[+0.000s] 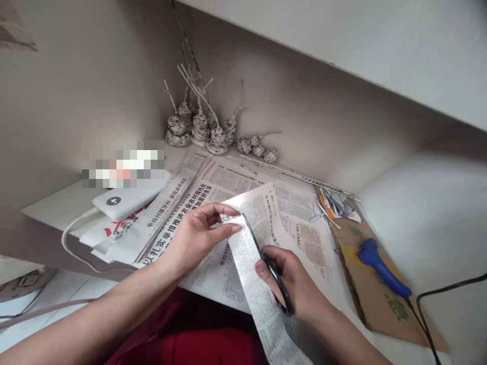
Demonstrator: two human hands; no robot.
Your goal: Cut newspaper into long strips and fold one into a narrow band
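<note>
My left hand (pixel 207 235) pinches the upper end of a newspaper strip (pixel 253 281) between thumb and fingers. The strip hangs down over the table's front edge toward my lap. In my right hand (pixel 291 279) is a pair of black-handled scissors (pixel 277 281), with thumb and fingers around the handles. Its blades lie along the strip's right edge, their tips close to my left fingertips. Whether the blades are fully closed cannot be made out. Beneath both hands, printed newspaper sheets (pixel 198 200) cover the table.
Several woven paper gourds (pixel 200 126) and small woven balls (pixel 258 150) stand against the back wall. A white power bank (pixel 131 195) with a cable lies left. At right, a blue glue gun (pixel 384 268) rests on cardboard (pixel 361 294). Thin paper rods (pixel 300 175) lie behind.
</note>
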